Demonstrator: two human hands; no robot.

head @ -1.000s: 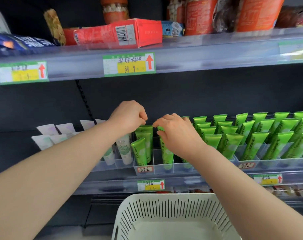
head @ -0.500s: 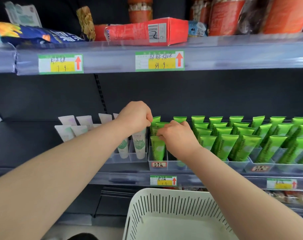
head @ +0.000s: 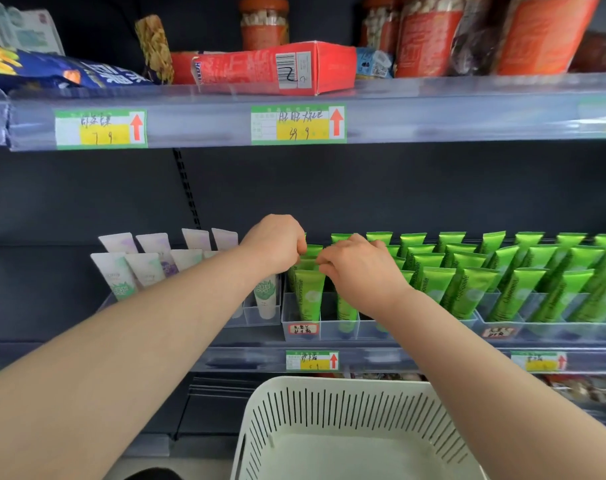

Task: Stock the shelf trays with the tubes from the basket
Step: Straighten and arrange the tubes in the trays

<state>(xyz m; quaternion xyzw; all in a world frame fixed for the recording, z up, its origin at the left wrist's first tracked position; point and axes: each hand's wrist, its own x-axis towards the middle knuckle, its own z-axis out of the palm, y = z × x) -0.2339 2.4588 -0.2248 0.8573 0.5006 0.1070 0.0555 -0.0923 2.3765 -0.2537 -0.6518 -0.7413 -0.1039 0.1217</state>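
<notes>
Tubes, green (head: 308, 296), stand in clear tray (head: 294, 332) mid-frame, tops right under both hands. L hand (head: 277, 245) & R hand (head: 358, 268) pinch crimped tops, probably same tube. White basket (head: 346, 407) bottom centre, well below.

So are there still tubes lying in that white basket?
No, the part of the white basket in view shows only a bare floor, with no tubes.

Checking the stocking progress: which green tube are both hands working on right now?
The green tube behind the front one in the leftmost green column, pinched at its top by left hand and right hand; the others stand untouched.
</notes>
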